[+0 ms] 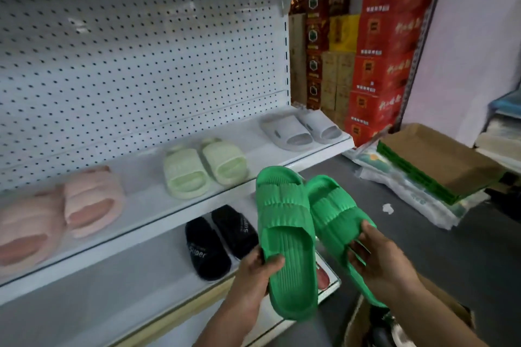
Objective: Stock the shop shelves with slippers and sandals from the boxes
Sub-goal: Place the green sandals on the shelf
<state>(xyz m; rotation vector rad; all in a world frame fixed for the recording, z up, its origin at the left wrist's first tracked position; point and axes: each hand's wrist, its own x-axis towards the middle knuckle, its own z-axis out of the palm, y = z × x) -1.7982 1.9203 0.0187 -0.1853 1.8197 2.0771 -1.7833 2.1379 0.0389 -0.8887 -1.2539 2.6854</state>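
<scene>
Nearest, at the bottom right: an open brown box, contents dark and unclear. Just above it, left hand gripping the heel end of a green slipper, thumb curled over the footbed, fingers under the sole. Right hand pinching the second green slipper at its strap, thumb on top, fingers tucked inside. Both slippers side by side, toes pointing away, held in the air in front of the shelves. Behind, on the lower shelf: black pair marked "Super". On the upper shelf: pink pair left, pale green pair middle, grey pair right. Pegboard behind. Far right: stacked red cartons.
</scene>
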